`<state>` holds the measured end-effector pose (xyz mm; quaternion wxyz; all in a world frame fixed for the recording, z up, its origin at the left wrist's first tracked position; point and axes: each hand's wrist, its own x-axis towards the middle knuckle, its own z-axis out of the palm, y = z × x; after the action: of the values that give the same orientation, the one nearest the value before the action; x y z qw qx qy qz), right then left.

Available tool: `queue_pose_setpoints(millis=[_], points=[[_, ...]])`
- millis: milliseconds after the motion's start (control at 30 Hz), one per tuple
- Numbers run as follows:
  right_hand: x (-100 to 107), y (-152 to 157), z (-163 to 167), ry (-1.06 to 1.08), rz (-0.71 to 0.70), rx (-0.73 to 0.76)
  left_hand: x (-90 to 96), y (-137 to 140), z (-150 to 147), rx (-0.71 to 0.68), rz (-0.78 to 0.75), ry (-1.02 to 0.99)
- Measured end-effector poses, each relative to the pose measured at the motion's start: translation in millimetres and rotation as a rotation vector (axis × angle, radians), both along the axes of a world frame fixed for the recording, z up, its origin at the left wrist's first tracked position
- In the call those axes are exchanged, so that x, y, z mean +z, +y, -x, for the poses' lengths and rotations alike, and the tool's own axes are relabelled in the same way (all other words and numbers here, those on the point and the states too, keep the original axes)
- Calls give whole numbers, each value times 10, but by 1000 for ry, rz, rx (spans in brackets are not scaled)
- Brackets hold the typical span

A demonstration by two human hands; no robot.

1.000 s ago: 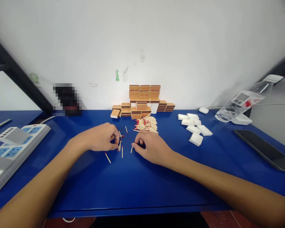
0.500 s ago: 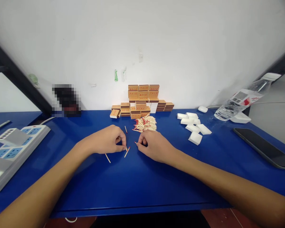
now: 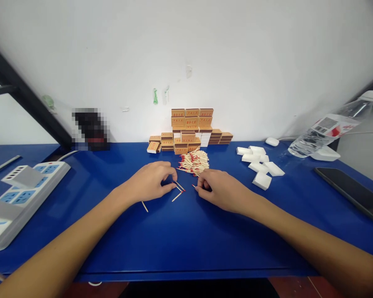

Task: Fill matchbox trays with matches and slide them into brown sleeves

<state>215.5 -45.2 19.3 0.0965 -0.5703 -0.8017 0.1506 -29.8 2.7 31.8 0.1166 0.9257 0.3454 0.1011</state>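
My left hand [image 3: 155, 180] has its thumb and index finger pinched around a match [image 3: 178, 188] just above the blue tabletop. Beside that match, another match [image 3: 178, 196] lies slanted, its red head near the tip of the held one. My right hand [image 3: 219, 190] is closed, with a small match tip [image 3: 193, 186] poking out from its thumb and fingertip. Behind my hands is a pile of loose matches [image 3: 194, 160] with red heads. One more match [image 3: 145, 206] lies below my left wrist, partly hidden by it.
Stacked matchboxes [image 3: 192, 122] stand against the wall behind the pile. White matchbox trays [image 3: 262, 181] lie to the right, near a tilted water bottle [image 3: 325, 128] and a phone [image 3: 351, 193]. A power strip [image 3: 51, 182] sits at the left on the blue table [image 3: 180, 244].
Both hands have shifted right, and the view has turned slightly. The matches at my left fingertips now meet at their heads in an angle. My right hand still pinches its match.
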Motion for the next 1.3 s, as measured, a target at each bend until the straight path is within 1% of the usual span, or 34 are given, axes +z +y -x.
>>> queue_pose_setpoints(millis=[200,333,567,700,800,900,1000,1100,1200,1300], points=[[-42,41,-17,49,-53,8,-27,-9,32,-48,10,39],[-70,106,-52,65,-92,-14,-13,-34,17,-45,26,35],[-93,146,-70,73,-119,-2,-27,-43,-22,-85,20,38],[-68,149,-80,79,-117,1,-26,-54,-25,-94,23,59],[-21,153,-101,72,-115,5,-29,-38,-59,-56,-27,-5],[23,167,-139,44,-115,12,-73,-5,-163,-17,-143,-77],[32,190,-178,23,-121,12,-162,24,-296,-31,-208,-77],[6,207,-181,-4,-146,33,-233,40,-368,-54,-215,-88],[-31,204,-123,-46,-198,70,-223,59,-320,-42,-213,-133],[-62,190,-27,-57,-218,93,-136,91,-180,19,-240,-186]])
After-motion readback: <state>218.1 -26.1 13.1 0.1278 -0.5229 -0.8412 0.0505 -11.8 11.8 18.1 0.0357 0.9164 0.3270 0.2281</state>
